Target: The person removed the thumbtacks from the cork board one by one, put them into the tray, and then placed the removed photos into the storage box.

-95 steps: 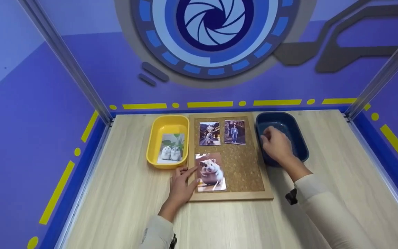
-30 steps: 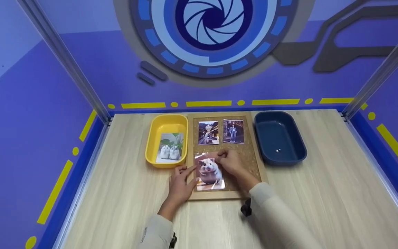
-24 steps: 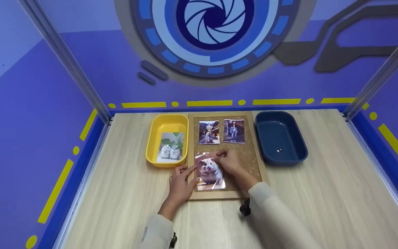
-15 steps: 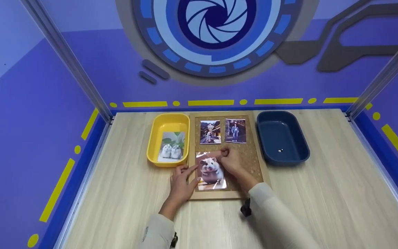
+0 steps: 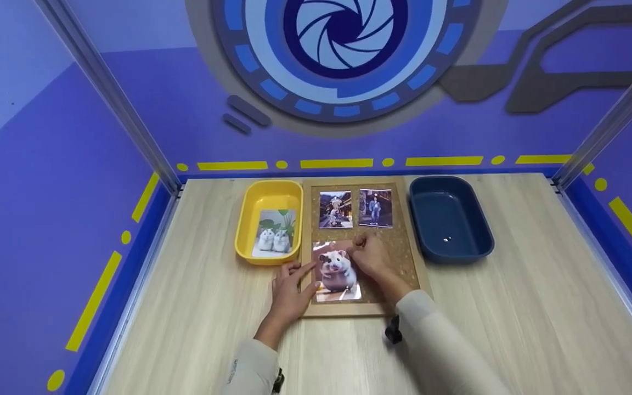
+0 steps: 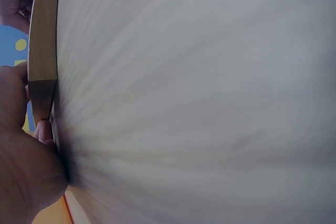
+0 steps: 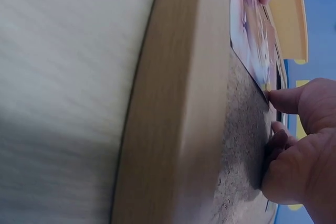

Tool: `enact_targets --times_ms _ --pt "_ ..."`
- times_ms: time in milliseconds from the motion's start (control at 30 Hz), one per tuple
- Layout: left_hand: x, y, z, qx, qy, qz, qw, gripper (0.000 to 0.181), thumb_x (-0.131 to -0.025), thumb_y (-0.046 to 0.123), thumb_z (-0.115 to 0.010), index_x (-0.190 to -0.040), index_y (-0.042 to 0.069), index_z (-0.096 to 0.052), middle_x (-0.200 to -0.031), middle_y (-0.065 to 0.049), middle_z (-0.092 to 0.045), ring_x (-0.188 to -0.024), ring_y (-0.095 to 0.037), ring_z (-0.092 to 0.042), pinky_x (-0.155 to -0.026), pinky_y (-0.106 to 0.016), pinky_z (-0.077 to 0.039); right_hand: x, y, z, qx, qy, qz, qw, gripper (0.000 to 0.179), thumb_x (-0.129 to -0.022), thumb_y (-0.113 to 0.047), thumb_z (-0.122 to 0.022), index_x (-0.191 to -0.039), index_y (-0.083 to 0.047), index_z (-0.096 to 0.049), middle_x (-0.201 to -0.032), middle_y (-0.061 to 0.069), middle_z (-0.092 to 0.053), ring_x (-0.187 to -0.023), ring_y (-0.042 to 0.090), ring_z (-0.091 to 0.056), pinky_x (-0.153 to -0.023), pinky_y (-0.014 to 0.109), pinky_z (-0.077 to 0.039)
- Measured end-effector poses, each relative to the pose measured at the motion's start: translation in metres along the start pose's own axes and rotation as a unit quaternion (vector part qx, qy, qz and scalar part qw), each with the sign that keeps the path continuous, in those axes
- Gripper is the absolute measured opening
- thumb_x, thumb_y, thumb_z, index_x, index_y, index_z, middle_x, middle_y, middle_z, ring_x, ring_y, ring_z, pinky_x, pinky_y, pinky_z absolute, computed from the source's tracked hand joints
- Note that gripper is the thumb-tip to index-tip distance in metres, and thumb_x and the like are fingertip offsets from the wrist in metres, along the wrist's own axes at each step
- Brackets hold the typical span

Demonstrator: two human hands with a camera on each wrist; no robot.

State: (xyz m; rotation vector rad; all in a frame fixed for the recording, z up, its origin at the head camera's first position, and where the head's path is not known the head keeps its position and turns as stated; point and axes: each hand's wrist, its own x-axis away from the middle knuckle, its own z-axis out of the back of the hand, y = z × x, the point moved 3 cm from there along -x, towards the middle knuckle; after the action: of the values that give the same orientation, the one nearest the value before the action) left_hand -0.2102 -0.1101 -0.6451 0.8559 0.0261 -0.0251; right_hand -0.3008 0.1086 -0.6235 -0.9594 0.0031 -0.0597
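Right hand (image 5: 372, 258), fingers bunched, grip's contents untellable, is touching the far right corner of the photo (image 5: 339, 274), having left the blue tray (image 5: 446, 216); left hand (image 5: 289, 293), fingers spread, is seemingly steadying it at the near left corner of the board (image 5: 343, 310).

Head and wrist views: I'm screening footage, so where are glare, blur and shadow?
Head view: glare on the hamster photo; left wrist view: tabletop soft, shadow beside the left hand; right wrist view: tabletop blurred, shadow on the cork beside the right hand.
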Motion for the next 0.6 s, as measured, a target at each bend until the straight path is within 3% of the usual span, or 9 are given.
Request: enact_targets --times_ms 200,433,600 --pt "-0.0006 -0.0008 -0.0006 -0.001 0.006 -0.013 0.9999 0.048 -0.089 0.032 -0.072 -0.136 0.031 -0.061 -0.139 -0.009 -0.047 -0.125 -0.027 -0.046 -0.105 -0.051 -0.029 0.0004 0.0015 0.0015 0.015 -0.004 0.019 0.9997 0.015 -0.078 -0.008 -0.076 -0.086 -0.003 -0.064 -0.080 0.007 -0.063 -0.077 0.022 -0.059 -0.074 0.035 -0.051" --pt "-0.0014 -0.0025 -0.0007 -0.003 0.005 -0.009 0.9999 0.048 -0.089 0.034 -0.071 -0.136 0.033 -0.061 -0.140 -0.008 -0.047 -0.123 -0.026 -0.046 -0.105 -0.050 -0.030 0.0024 0.0015 0.0044 0.037 0.004 0.016 0.9992 0.033 -0.077 -0.015 -0.079 -0.102 -0.001 -0.061 -0.106 0.016 -0.059 -0.092 0.030 -0.061 -0.088 0.044 -0.052" --pt "-0.0009 -0.0010 -0.0004 -0.004 0.001 -0.005 1.0000 0.048 -0.090 0.034 -0.071 -0.136 0.034 -0.060 -0.141 -0.008 -0.047 -0.124 -0.027 -0.046 -0.106 -0.049 -0.030 0.0022 0.0037 0.0041 0.049 -0.003 0.012 0.9987 0.034 -0.077 -0.018 -0.080 -0.100 -0.002 -0.062 -0.111 0.016 -0.054 -0.093 0.031 -0.060 -0.090 0.044 -0.053"
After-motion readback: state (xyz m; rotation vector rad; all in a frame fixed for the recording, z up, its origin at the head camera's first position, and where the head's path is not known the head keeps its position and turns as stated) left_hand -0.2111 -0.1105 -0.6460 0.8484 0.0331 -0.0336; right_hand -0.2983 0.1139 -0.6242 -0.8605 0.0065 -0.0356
